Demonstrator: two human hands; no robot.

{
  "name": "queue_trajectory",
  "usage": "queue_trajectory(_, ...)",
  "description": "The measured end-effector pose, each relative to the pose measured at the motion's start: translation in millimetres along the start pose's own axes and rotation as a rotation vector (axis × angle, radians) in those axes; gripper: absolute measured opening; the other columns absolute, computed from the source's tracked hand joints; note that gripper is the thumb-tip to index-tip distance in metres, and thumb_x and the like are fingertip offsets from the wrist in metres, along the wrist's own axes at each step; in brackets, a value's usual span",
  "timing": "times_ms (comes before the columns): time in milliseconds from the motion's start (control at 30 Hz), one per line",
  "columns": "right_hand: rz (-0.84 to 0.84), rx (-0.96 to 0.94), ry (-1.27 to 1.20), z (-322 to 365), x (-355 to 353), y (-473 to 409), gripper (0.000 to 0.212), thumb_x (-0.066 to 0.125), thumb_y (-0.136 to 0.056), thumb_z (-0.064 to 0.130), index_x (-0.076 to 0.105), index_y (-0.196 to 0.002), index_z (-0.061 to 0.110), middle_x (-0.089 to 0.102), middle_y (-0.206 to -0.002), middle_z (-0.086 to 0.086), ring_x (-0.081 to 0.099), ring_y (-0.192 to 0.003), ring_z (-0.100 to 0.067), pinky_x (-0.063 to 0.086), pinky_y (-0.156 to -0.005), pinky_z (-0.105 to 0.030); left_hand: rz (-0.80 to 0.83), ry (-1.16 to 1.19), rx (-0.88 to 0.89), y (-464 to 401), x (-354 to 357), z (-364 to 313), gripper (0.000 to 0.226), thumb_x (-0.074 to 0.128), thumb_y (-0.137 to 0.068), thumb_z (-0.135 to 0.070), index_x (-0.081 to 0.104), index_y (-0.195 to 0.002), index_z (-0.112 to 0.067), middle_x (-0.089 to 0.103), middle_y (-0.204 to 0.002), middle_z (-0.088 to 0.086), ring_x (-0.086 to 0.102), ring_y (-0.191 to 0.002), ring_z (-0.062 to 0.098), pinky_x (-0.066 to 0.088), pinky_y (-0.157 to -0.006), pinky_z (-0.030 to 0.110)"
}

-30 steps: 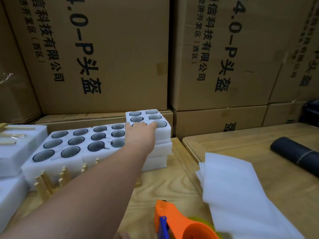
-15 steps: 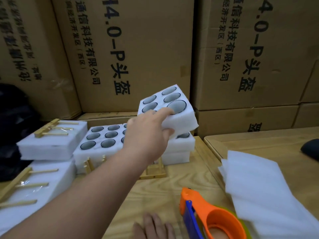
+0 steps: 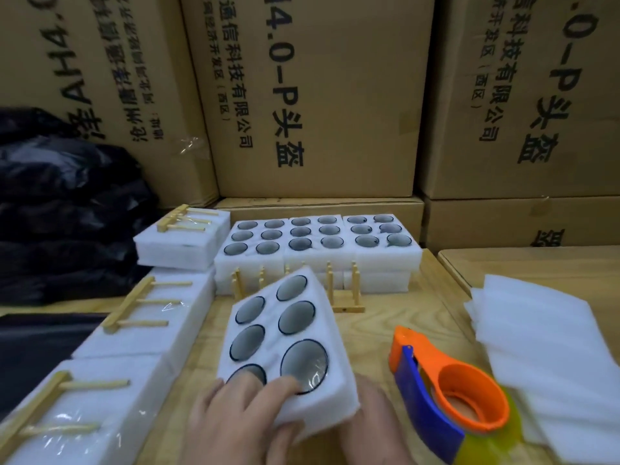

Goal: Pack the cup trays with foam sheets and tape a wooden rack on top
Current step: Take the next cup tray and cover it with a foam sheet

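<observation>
A white foam cup tray (image 3: 273,330) with six dark cups is tilted just above the wooden table (image 3: 375,333), near me. My left hand (image 3: 241,417) grips its near edge, fingers on top by the nearest cups and thumb underneath. My right hand (image 3: 375,421) lies under the tray's near right corner, its fingertips hidden. A stack of thin foam sheets (image 3: 543,347) lies at the right. An orange and blue tape dispenser (image 3: 446,394) sits between tray and sheets. Bare wooden racks (image 3: 342,293) stand upright behind the tray.
More cup trays (image 3: 318,260) are stacked in a row at the back. Wrapped foam bundles with racks taped on top (image 3: 151,327) line the left side. Black bags (image 3: 67,203) lie far left. Cardboard boxes (image 3: 318,95) wall off the back.
My left hand has carried the tray from above the back stack down to the table in front of me. My right hand has come up to its near right corner.
</observation>
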State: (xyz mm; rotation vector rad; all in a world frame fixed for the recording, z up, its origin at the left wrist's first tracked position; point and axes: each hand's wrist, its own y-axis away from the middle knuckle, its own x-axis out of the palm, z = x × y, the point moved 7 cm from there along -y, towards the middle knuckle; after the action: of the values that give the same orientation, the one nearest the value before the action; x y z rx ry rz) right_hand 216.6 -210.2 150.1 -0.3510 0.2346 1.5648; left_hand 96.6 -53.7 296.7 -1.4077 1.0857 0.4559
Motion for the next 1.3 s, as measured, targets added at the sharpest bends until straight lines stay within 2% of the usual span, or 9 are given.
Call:
queue_trajectory(133, -0.154, 0.058, -0.42, -8, -27, 2, 0.03, 0.048, -0.105, 0.008, 0.073, -0.105, 0.025, 0.076, -0.115, 0.002, 0.064, -0.12, -0.017, 0.042, -0.114, -0.044, 0.204, -0.06, -0.079, 16, 19, 18, 0.06, 0.073, -0.034, -0.049, 0.059, -0.092, -0.048, 0.051, -0.06, -0.009, 0.058, -0.059, 0.004, 0.059, -0.06, 0.039)
queue_trajectory(267, -0.141, 0.148, -0.563, -11, -28, 2, 0.027, 0.045, -0.106, 0.015, 0.071, -0.114, 0.019, 0.073, -0.122, -0.004, 0.062, -0.124, -0.02, 0.038, -0.117, -0.05, 0.358, -0.013, 0.018, 47, 40, -22, 0.017, 0.054, -0.056, -0.052, 0.064, -0.068, -0.046, 0.045, -0.056, -0.009, 0.059, -0.053, 0.007, 0.058, -0.073, 0.042)
queue_trajectory(333, -0.137, 0.149, -0.562, -11, -28, 3, 0.025, 0.05, -0.105, 0.017, 0.071, -0.118, 0.019, 0.07, -0.128, -0.002, 0.059, -0.128, -0.019, 0.036, -0.119, -0.049, 0.509, 0.085, 0.077, 54, 49, -16, 0.025, 0.049, -0.076, -0.049, 0.062, -0.097, -0.05, 0.057, -0.081, -0.012, 0.062, -0.084, -0.001, 0.047, -0.097, 0.043)
queue_trajectory(400, -0.117, 0.135, -0.574, -9, -29, 4, 0.024, 0.053, -0.104, 0.018, 0.071, -0.121, 0.019, 0.069, -0.13, 0.001, 0.058, -0.13, -0.017, 0.036, -0.119, -0.046, 0.412, 0.305, 0.004, 45, 49, 7, 0.042, 0.035, -0.087, -0.059, 0.045, -0.127, -0.052, 0.056, -0.115, -0.022, 0.049, -0.123, -0.001, 0.034, -0.106, 0.031)
queue_trajectory(533, -0.087, 0.112, -0.55, -4, -32, 6, 0.026, 0.057, -0.102, 0.016, 0.07, -0.123, 0.019, 0.068, -0.127, 0.007, 0.059, -0.123, -0.008, 0.041, -0.113, -0.037, -0.095, 0.503, -0.296, 30, 27, 78, 0.029, 0.053, -0.091, -0.051, 0.059, -0.12, -0.053, 0.06, -0.121, -0.032, 0.051, -0.12, -0.011, 0.034, -0.092, 0.003)
queue_trajectory(633, -0.072, 0.092, -0.548, 0, -30, 7, 0.03, 0.058, -0.1, 0.012, 0.068, -0.128, 0.014, 0.068, -0.126, 0.008, 0.058, -0.115, 0.002, 0.044, -0.101, -0.027, 0.07, 0.359, -0.545, 33, 69, 117, 0.036, 0.046, -0.106, -0.035, 0.05, -0.141, -0.043, 0.053, -0.146, -0.015, 0.044, -0.138, 0.004, 0.032, -0.107, 0.019)
queue_trajectory(733, -0.066, 0.102, -0.531, -1, -25, 1, 0.029, 0.056, -0.101, 0.01, 0.068, -0.127, 0.012, 0.071, -0.125, 0.002, 0.066, -0.113, -0.007, 0.052, -0.097, -0.032, 0.337, 0.123, -0.432, 22, 110, 125, 0.04, 0.032, -0.107, -0.044, 0.045, -0.145, -0.046, 0.039, -0.155, -0.023, 0.035, -0.143, 0.002, 0.02, -0.122, 0.039)
queue_trajectory(1000, -0.087, 0.105, -0.593, -8, -23, -19, 0.026, 0.054, -0.103, 0.013, 0.071, -0.122, 0.015, 0.071, -0.126, -0.013, 0.064, -0.122, -0.032, 0.044, -0.11, -0.058, 0.264, 0.046, -0.491, -5, 123, 136, 0.022, 0.041, -0.101, -0.037, 0.059, -0.113, -0.039, 0.052, -0.123, -0.019, 0.046, -0.12, 0.013, 0.034, -0.104, 0.036)
queue_trajectory(1300, -0.05, -0.016, -0.533, 8, -24, -15, 0.042, 0.045, -0.103, 0.001, 0.082, -0.095, 0.018, 0.08, -0.1, 0.0, 0.075, -0.092, -0.01, 0.055, -0.065, -0.015, 0.144, 0.357, -0.486, -56, 150, 161, 0.04, 0.049, -0.102, -0.019, 0.061, -0.133, -0.041, 0.046, -0.146, -0.019, 0.048, -0.132, 0.011, 0.038, -0.113, 0.041)
